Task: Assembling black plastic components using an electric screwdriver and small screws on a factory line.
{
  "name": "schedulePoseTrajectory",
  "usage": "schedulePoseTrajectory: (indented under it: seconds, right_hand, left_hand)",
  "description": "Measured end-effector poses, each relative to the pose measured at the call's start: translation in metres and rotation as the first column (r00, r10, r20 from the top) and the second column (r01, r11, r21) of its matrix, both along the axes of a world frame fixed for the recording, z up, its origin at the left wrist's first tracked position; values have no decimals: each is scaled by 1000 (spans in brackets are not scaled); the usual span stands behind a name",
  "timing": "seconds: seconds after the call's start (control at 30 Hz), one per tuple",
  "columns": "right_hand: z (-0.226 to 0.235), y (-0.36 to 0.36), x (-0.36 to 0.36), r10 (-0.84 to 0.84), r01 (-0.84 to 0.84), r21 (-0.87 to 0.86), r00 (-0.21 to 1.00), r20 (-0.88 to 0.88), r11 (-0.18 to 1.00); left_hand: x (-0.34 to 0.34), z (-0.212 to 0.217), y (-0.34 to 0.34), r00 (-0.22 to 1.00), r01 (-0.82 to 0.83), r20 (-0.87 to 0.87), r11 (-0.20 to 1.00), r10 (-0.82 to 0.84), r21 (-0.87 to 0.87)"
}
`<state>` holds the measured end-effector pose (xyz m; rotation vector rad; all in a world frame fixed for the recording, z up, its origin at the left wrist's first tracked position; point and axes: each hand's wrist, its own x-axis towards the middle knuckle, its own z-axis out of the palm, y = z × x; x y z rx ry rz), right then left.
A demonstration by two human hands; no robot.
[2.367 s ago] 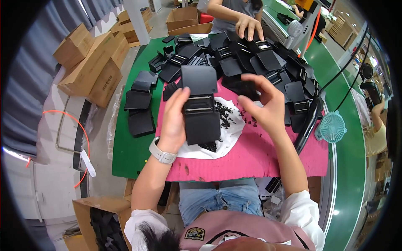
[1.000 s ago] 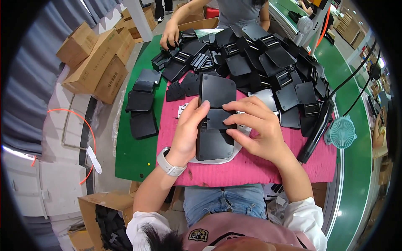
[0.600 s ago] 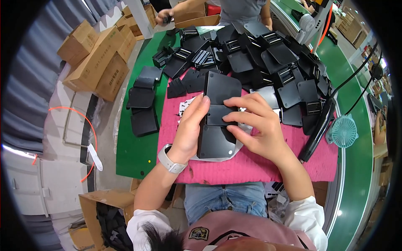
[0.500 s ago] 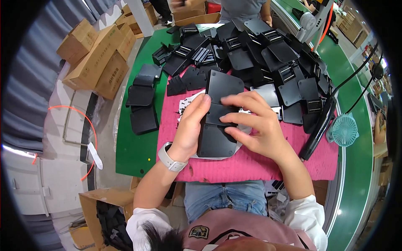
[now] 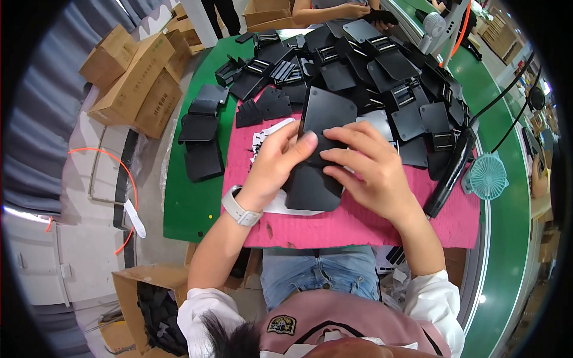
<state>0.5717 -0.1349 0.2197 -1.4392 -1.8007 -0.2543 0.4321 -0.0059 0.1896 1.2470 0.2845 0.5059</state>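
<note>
A black plastic stand (image 5: 313, 190), made of two flat rounded panels joined by a narrower middle piece, is held slightly tilted over the pink mat. My left hand (image 5: 276, 160) grips its left edge, with the thumb lying across the middle piece. Curled over that middle from the other side is my right hand (image 5: 375, 168), its fingertips pressed against the stand and partly hiding it. Under and beside the stand lies a white sheet (image 5: 280, 204) with small dark pieces near its upper left.
Black stands (image 5: 340, 76) lie heaped across the far side of the pink mat (image 5: 370, 224). Three black pieces (image 5: 203, 162) line the green table at left. At right are a corded black electric screwdriver (image 5: 450, 176) and a teal fan (image 5: 487, 176). Another person's hands (image 5: 355, 10) are beyond the heap.
The stand has tilted and its top has shifted right. My left thumb has moved onto its middle, and my right fingers have drawn closer together. The other person's arms have come further into view.
</note>
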Motion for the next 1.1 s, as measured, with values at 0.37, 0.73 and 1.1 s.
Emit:
schedulePoseTrajectory:
  seconds: [0.37, 0.73, 1.1]
  right_hand:
    - [-19, -87, 3, -137, 28, -311, 932, -335, 950]
    - [-6, -103, 31, -460, 461, -28, 877, -139, 887]
    - [-22, -126, 113, -962, 992, -129, 49, 269, 14]
  left_hand:
    - [-4, -11, 18, 869, 2, -66, 130, 490, 991]
    - [2, -14, 20, 863, -183, 19, 277, 505, 943]
    - [2, -9, 12, 866, -219, 1, 377, 500, 900]
